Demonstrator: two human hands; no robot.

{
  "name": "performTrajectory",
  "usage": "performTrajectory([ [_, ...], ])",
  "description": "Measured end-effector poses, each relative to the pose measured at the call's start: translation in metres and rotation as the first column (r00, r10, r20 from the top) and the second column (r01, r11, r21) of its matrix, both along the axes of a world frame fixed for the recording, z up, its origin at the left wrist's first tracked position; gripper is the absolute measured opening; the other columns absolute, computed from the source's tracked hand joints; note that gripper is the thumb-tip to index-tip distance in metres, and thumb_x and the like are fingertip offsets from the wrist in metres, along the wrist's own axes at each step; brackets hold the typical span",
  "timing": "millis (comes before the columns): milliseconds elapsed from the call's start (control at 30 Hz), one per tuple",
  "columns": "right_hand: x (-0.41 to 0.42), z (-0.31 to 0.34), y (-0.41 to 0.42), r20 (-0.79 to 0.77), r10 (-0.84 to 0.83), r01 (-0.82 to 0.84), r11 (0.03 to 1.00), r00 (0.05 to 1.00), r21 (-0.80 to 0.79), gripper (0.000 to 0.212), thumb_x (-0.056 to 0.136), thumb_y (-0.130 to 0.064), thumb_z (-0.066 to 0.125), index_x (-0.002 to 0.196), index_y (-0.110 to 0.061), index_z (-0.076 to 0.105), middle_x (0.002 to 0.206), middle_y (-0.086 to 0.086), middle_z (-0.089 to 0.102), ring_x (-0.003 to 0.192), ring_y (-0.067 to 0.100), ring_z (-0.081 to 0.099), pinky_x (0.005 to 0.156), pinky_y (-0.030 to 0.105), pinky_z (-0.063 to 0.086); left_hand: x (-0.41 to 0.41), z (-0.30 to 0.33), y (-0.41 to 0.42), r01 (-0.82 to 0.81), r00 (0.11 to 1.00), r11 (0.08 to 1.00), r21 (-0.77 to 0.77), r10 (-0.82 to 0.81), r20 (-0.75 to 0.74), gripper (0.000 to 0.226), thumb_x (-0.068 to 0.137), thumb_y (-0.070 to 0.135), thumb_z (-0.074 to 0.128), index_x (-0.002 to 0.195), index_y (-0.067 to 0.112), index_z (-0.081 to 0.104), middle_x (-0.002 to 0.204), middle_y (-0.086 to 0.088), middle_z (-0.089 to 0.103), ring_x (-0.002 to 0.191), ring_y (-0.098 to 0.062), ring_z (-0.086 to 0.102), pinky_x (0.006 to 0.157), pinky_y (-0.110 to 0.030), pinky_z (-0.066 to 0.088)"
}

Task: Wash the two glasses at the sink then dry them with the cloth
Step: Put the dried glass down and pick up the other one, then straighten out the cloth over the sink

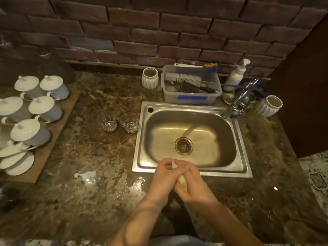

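Hands: left hand (164,176) and right hand (192,185) are pressing together, fingers (184,166) curling around something small and pale, unclear what.
Glasses: 2 clear faceted glasses (107,123) are standing upright on the marbled tabletop (88,157), well left of the fingers.
Sink: rounded steel sink (239,142) is lying just beyond the fingers.

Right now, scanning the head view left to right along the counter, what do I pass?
White lidded cups → left glass → right glass → sink → faucet → white ribbed cup.
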State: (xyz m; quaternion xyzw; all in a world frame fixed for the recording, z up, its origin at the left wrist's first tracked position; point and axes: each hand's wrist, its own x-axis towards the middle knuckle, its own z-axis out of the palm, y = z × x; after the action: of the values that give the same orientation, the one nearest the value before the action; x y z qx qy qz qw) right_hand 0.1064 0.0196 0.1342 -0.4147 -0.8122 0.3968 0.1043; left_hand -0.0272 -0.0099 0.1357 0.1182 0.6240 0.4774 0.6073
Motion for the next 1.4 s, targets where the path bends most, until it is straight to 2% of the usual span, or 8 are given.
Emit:
performTrajectory([
  [133,0.022,-0.007,-0.004,-0.2,-0.181,0.138,0.968,0.963,-0.208,0.076,0.088,-0.03,0.067,0.155,-0.039,0.031,0.16,-0.022,0.028,0.146,-0.006,0.028,0.117,0.02,0.027,0.006,-0.002,0.0,-0.072,0.983,0.997,-0.021,0.074,0.17,0.047,0.076,0.002,0.086,0.118,0.007,0.065,0.116,-0.025,0.072,0.098,-0.032,0.073,0.075,-0.037,0.058],
  [233,0.034,-0.008,0.003,-0.25,-0.645,0.389,0.677,0.722,-0.625,0.066,0.091,-0.046,0.069,0.149,-0.04,0.038,0.148,-0.007,0.052,0.132,0.011,0.054,0.111,0.04,0.046,0.012,0.001,0.004,-0.086,0.983,0.996,-0.009,0.087,0.162,0.035,0.084,-0.014,0.068,0.114,0.005,0.064,0.116,-0.025,0.068,0.099,-0.036,0.068,0.07,-0.041,0.056],
  [333,0.048,-0.007,0.012,-0.245,-0.69,0.209,0.504,0.681,-0.838,0.063,0.091,-0.058,0.064,0.142,-0.022,0.054,0.134,0.011,0.065,0.123,0.029,0.064,0.106,0.055,0.049,0.02,0.006,0.009,-0.062,0.981,0.996,0.068,0.049,0.186,0.041,0.072,-0.005,0.077,0.109,0.009,0.065,0.121,-0.024,0.064,0.107,-0.039,0.064,0.077,-0.048,0.055],
  [700,0.072,0.015,0.03,-0.288,-0.372,0.3,0.916,0.883,-0.266,0.022,0.088,-0.012,0.074,0.105,-0.025,0.074,0.101,-0.015,0.073,0.1,-0.001,0.065,0.084,0.012,0.048,0.015,0.011,0.006,0.315,0.927,0.949,0.026,-0.301,-0.224,0.077,0.065,0.017,0.091,0.132,0.036,0.059,0.12,-0.004,0.072,0.104,-0.022,0.075,0.094,-0.047,0.062],
  [900,0.075,0.015,0.028,-0.263,-0.332,0.293,0.939,0.906,-0.179,0.025,0.091,-0.018,0.073,0.115,-0.026,0.071,0.106,-0.018,0.07,0.104,-0.004,0.062,0.087,0.013,0.047,0.022,0.022,0.014,0.46,0.778,0.887,0.043,-0.38,-0.5,0.014,0.093,0.021,0.077,0.106,0.027,0.078,0.092,0.01,0.08,0.085,-0.006,0.073,0.074,-0.022,0.053],
  [1033,0.089,0.012,0.032,-0.114,-0.327,0.288,0.919,0.938,-0.27,0.048,0.081,-0.04,0.081,0.124,-0.034,0.061,0.112,-0.02,0.067,0.103,-0.005,0.061,0.086,0.018,0.052,0.027,0.026,0.01,0.242,0.915,0.963,0.118,-0.186,-0.358,0.014,0.099,0.021,0.068,0.108,0.016,0.077,0.101,-0.007,0.081,0.095,-0.026,0.077,0.079,-0.035,0.061],
  [1233,0.102,0.008,0.028,-0.213,-0.365,0.353,0.931,0.906,-0.091,0.01,0.084,-0.025,0.08,0.086,-0.025,0.07,0.082,-0.012,0.067,0.08,0.002,0.062,0.067,0.017,0.046,0.03,0.032,0.006,0.013,0.988,0.997,0.076,-0.001,-0.152,0.026,0.105,0.029,0.057,0.113,0.013,0.076,0.106,-0.012,0.08,0.094,-0.024,0.075,0.077,-0.036,0.057],
  [1400,0.108,0.012,0.023,-0.109,-0.046,0.066,0.98,0.993,0.189,0.015,0.088,-0.025,0.072,0.099,-0.034,0.07,0.122,-0.02,0.054,0.122,0.0,0.043,0.103,0.026,0.042,0.025,0.035,0.001,0.128,0.973,0.987,0.095,-0.107,-0.204,0.026,0.104,0.034,0.058,0.111,0.018,0.078,0.105,-0.013,0.079,0.092,-0.025,0.074,0.081,-0.039,0.054],
])
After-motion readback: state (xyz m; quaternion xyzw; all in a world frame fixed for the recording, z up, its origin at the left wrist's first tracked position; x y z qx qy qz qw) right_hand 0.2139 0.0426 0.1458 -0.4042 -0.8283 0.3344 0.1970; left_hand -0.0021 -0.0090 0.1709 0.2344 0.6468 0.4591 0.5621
